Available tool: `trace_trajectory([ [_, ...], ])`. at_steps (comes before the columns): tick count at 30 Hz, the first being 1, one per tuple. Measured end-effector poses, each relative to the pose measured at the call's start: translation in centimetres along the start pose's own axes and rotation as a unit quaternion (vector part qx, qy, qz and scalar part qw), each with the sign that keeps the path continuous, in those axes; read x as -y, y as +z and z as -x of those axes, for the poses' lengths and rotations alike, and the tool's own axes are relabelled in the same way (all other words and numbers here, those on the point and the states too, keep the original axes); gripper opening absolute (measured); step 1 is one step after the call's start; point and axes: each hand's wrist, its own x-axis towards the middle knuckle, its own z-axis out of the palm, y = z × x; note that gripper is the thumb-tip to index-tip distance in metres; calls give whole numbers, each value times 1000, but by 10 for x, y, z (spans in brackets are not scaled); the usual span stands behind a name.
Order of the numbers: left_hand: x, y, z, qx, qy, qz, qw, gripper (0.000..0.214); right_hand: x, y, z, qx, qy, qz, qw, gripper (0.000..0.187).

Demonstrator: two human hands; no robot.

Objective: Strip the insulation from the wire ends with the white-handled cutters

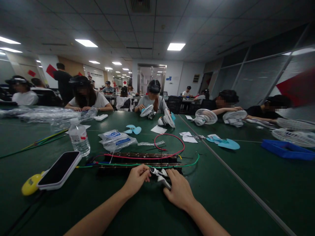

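Note:
My right hand (179, 188) is closed around white-and-grey handled pliers (163, 180), whose head points left over the near edge of a dark rack. My left hand (137, 179) is pinched beside the head of the pliers; what its fingertips hold is too small to make out. Just beyond both hands lies the dark rack with copper-coloured bars (145, 155). A green wire (147, 165) runs along it and bends up at the right. A red wire (184, 144) lies along its far side and curls into a loop.
At the left are a phone (59, 170), a yellow round object (31, 185) and a water bottle (78, 137). Plastic bags (116, 140), a blue fan blade (133, 129) and a blue tray (287, 149) lie farther out. Several people sit across the table, some handling fan parts.

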Motion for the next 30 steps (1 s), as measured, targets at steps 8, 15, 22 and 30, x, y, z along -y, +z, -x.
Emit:
trace_trajectory([
  [8,-5,0,1,15,1,0,1000,28,-1,-1,1,9,0,-15,1000,45],
  [15,0,0,0,18,0,2,1000,30,-5,2,1,-11,-21,-34,999,56],
  [22,-2,0,0,7,1,2,1000,30,-6,4,2,-18,-23,-53,998,32],
  [30,-4,0,1,12,3,2,1000,30,0,-2,1,-21,-35,-11,999,24],
])
